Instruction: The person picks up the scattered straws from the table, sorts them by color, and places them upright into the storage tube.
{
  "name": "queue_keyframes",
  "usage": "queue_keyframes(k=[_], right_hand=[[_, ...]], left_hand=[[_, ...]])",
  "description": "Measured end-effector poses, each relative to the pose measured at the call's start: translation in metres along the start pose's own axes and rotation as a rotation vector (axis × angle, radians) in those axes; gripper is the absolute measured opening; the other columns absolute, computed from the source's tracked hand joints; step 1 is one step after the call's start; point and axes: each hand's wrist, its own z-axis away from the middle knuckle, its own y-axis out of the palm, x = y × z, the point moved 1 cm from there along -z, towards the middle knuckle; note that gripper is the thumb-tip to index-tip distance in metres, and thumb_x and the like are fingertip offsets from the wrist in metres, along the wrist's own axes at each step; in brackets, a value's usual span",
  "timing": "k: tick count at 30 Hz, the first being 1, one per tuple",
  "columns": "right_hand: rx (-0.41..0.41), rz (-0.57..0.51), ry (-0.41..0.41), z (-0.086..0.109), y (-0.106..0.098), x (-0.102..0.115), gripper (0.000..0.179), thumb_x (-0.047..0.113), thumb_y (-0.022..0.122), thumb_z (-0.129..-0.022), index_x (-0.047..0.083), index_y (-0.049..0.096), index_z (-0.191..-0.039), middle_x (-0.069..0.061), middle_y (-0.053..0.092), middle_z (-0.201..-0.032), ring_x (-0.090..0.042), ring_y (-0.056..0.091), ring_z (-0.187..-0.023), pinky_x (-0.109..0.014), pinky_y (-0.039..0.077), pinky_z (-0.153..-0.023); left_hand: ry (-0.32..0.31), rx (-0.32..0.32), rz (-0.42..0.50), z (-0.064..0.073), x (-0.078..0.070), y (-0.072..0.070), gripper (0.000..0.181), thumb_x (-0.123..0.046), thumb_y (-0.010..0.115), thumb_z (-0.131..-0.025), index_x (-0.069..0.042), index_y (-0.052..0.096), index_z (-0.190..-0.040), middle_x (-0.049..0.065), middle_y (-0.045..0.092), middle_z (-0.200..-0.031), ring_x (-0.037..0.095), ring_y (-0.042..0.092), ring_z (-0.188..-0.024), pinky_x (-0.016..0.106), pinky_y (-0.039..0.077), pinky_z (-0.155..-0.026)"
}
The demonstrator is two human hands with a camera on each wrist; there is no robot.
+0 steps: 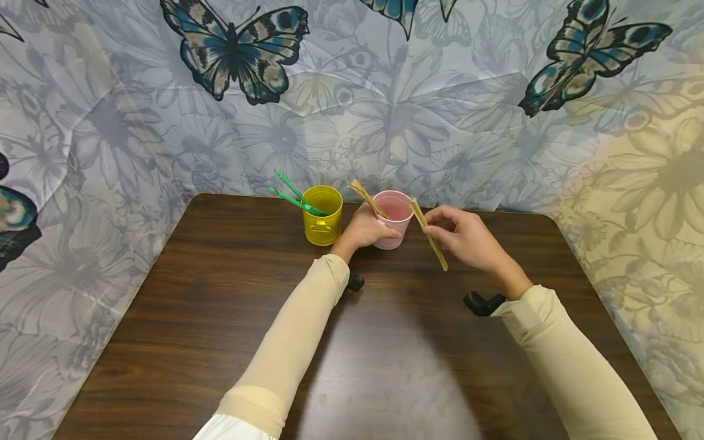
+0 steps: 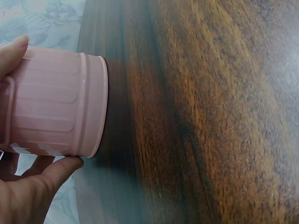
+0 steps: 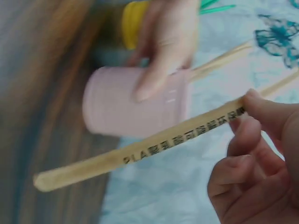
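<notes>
My left hand [image 1: 364, 228] grips a small pink pail [image 1: 400, 227] around its side, thumb across the front. In the left wrist view the pail [image 2: 51, 102] shows its ribbed wall and lower rim close to the tabletop. Light brown paper-wrapped straws [image 1: 366, 197] lean out of its mouth to the left. Just right of the pail, my right hand [image 1: 464, 239] pinches another paper-wrapped straw [image 1: 434, 245] between thumb and fingers. Black printed lettering runs along this straw [image 3: 154, 145] in the right wrist view, where it crosses in front of the pail.
A yellow pail [image 1: 330, 234] with a small handle stands left of the pink one, green sticks [image 1: 287, 197] leaning out of it. Both pails are near the back edge of the dark wooden table [image 1: 220, 293]. Behind hangs a butterfly-patterned cloth [image 1: 396, 116].
</notes>
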Motion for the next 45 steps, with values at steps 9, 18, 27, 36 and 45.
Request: queue_keyframes(k=[9, 18, 27, 36, 45], right_hand=[[-0.236, -0.154, -0.130, -0.033, -0.019, 0.050, 0.015, 0.009, 0.072, -0.095, 0.005, 0.068, -0.109, 0.013, 0.064, -0.088, -0.005, 0.050, -0.050, -0.019, 0.043, -0.050], [-0.218, -0.163, -0.095, -0.069, -0.008, 0.066, 0.016, 0.016, 0.070, -0.097, 0.008, 0.067, -0.110, 0.000, 0.067, -0.105, -0.005, 0.059, -0.058, -0.019, 0.052, -0.058], [-0.111, -0.069, -0.028, -0.076, 0.021, 0.037, 0.016, 0.014, 0.067, -0.099, 0.009, 0.065, -0.114, -0.010, 0.071, -0.112, -0.007, 0.061, -0.058, -0.023, 0.050, -0.054], [-0.099, -0.043, -0.001, -0.073, 0.025, 0.027, 0.020, 0.014, 0.067, -0.099, 0.011, 0.065, -0.119, -0.008, 0.070, -0.119, -0.026, 0.071, -0.077, -0.029, 0.053, -0.064], [-0.036, -0.008, -0.021, -0.058, 0.028, 0.019, 0.030, 0.009, 0.061, -0.101, 0.008, 0.061, -0.131, -0.011, 0.066, -0.127, -0.018, 0.060, -0.060, -0.027, 0.049, -0.054]], left_hand=[[0.003, 0.011, 0.020, 0.000, 0.000, -0.002, 0.079, -0.011, 0.093, -0.071, -0.002, 0.054, -0.139, 0.018, 0.066, -0.132, 0.031, 0.064, -0.121, 0.038, 0.051, -0.109], [-0.006, -0.003, -0.039, 0.000, -0.001, -0.004, 0.075, -0.015, 0.093, -0.072, -0.008, 0.056, -0.137, 0.010, 0.068, -0.129, 0.024, 0.065, -0.118, 0.036, 0.051, -0.109], [-0.015, 0.028, -0.051, 0.000, -0.001, -0.001, 0.079, -0.016, 0.092, -0.073, -0.009, 0.053, -0.141, 0.009, 0.064, -0.135, 0.023, 0.063, -0.121, 0.036, 0.051, -0.109], [0.016, 0.024, -0.086, -0.004, 0.000, 0.003, 0.078, -0.016, 0.091, -0.073, -0.011, 0.052, -0.141, 0.008, 0.064, -0.134, 0.022, 0.063, -0.120, 0.033, 0.051, -0.108], [-0.063, -0.057, -0.094, 0.004, 0.005, 0.006, 0.087, -0.019, 0.091, -0.074, -0.013, 0.045, -0.147, 0.009, 0.061, -0.138, 0.024, 0.062, -0.125, 0.038, 0.050, -0.111]])
